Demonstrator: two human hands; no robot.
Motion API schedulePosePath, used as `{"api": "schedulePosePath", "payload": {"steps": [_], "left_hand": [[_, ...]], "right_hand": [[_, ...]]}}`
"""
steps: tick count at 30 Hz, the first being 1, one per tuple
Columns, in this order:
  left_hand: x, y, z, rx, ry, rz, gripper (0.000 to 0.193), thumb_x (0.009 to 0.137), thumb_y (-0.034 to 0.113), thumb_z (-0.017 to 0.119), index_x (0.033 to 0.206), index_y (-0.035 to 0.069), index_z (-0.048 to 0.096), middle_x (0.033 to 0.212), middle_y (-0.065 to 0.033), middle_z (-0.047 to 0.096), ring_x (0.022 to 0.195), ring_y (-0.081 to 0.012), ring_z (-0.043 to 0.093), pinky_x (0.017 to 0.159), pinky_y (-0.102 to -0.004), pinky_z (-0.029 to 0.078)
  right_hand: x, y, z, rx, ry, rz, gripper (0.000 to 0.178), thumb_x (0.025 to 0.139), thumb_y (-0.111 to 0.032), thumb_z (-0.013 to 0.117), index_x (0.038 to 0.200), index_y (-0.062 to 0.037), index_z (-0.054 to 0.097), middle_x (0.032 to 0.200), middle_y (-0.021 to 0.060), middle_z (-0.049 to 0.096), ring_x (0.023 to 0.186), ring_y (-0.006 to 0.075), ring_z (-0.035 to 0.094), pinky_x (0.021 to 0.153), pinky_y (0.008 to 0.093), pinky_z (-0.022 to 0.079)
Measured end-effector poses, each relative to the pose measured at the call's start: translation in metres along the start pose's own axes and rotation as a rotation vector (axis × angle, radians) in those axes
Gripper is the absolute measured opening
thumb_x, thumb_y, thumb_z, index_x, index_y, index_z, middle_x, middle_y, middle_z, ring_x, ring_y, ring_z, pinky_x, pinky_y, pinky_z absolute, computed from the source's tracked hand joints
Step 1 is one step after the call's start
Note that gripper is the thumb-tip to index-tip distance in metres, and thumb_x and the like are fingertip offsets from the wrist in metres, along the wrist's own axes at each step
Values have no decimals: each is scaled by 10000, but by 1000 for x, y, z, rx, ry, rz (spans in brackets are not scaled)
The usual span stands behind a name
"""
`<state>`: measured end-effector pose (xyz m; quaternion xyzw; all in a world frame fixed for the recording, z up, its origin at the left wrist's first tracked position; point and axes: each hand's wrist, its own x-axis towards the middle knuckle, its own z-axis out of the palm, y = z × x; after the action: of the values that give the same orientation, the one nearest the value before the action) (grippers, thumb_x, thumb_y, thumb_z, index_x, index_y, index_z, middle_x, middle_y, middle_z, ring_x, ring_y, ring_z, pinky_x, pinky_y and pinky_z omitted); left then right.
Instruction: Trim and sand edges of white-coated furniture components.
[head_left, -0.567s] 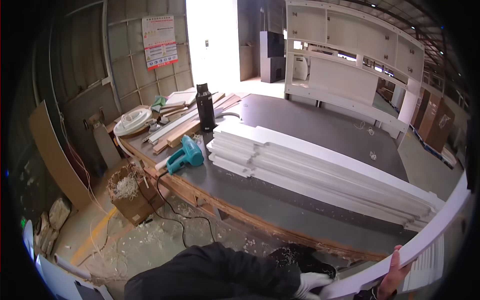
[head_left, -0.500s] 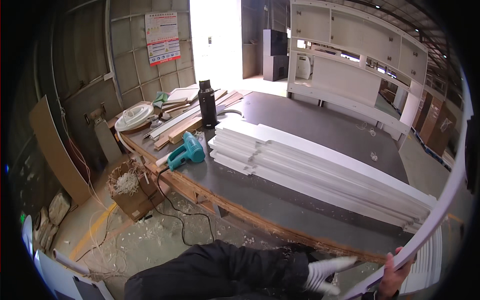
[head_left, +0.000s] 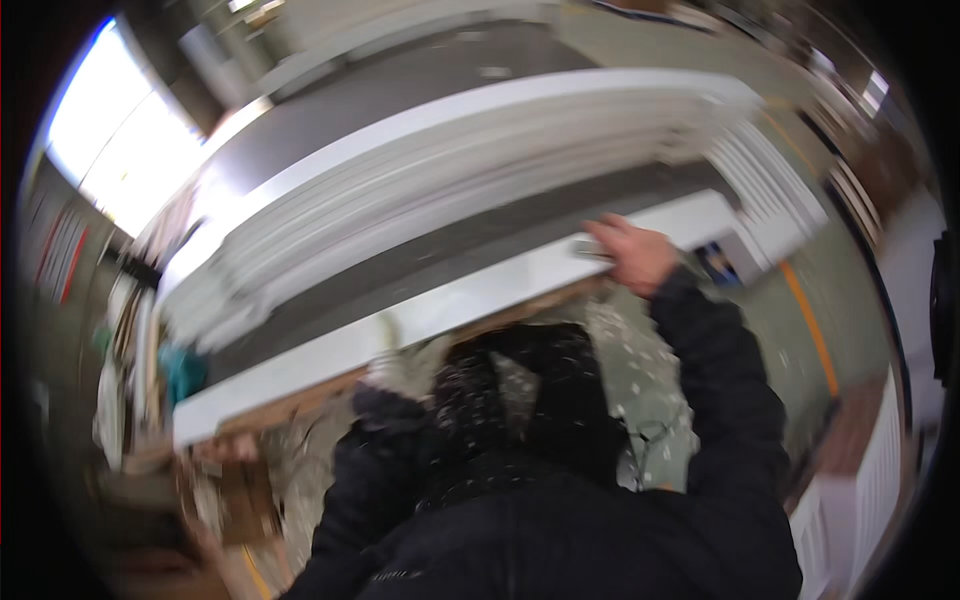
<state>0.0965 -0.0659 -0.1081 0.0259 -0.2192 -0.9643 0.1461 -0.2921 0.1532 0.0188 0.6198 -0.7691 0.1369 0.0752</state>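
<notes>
A long white board lies along the near edge of the dark-topped table. My right hand, bare, rests over its right part, fingers bent and closed about a small grey item at the board's top face; its kind is unclear. My left hand, in a pale glove, is at the board's near edge left of the middle. Motion smears its fingers. Beyond the board lies a stack of white boards, with a dark strip of tabletop between.
A blurred teal heat gun is at the table's left end. A cardboard box stands on the floor at lower left. White ribbed panels are beyond the right end. Pale scraps litter the floor beside my legs.
The long white board, raised at my right before, now lies along the table's near edge. My right hand has come over its top, and my gloved left hand to its near side. The view has turned right.
</notes>
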Motion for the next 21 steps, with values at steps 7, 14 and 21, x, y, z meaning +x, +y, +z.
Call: {"api": "schedulePosePath", "payload": {"steps": [7, 14, 21], "left_hand": [[51, -32, 108, 590, 602, -466, 792, 895, 695, 584, 1089, -73, 566, 897, -173, 697, 840, -306, 719, 597, -346, 567], [117, -50, 133, 2535, -154, 449, 645, 763, 205, 828, 1340, 41, 592, 1349, -233, 571, 1205, -442, 519, 1039, -516, 416], [100, -23, 110, 2460, -189, 409, 601, 822, 270, 779, 1352, 56, 594, 1393, -228, 546, 1175, -435, 522, 1014, -528, 419]], "right_hand": [[-60, 46, 29, 24, 174, 161, 698, 704, -334, 844, 1316, -130, 577, 1264, 161, 566, 1079, 331, 648, 822, 426, 565], [-83, 21, 4, 406, 121, 517, 545, 884, -394, 732, 1288, -85, 539, 1185, 193, 607, 1042, 313, 648, 827, 388, 550], [-162, 132, -9, 446, 378, 1059, 223, 988, -147, 515, 1121, -17, 638, 881, 196, 697, 854, 369, 683, 785, 429, 534]]}}
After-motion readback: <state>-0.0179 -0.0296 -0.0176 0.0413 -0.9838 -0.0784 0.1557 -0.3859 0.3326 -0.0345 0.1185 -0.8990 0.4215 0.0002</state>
